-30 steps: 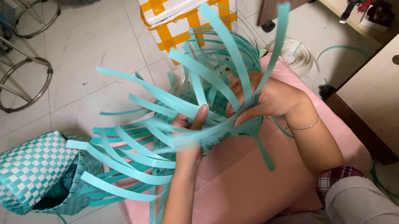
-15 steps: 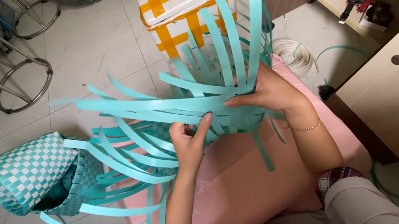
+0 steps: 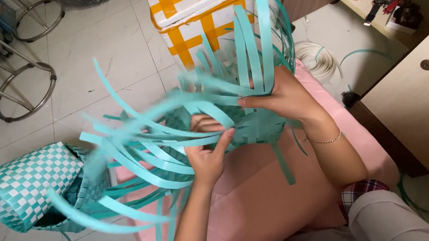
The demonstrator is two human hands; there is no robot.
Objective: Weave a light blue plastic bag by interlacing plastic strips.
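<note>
Half-woven teal strap basket (image 3: 239, 128) held over pink cushion (image 3: 273, 186), woven base between both hands, loose strips fanning up and out to the left, partly blurred. Finished checkered basket (image 3: 20, 187) well apart on floor, left. Right hand (image 3: 281, 100) closed on upright strips at far side. Left hand (image 3: 206, 154) nearer, fingers spread narrowly, touching base from below.
</note>
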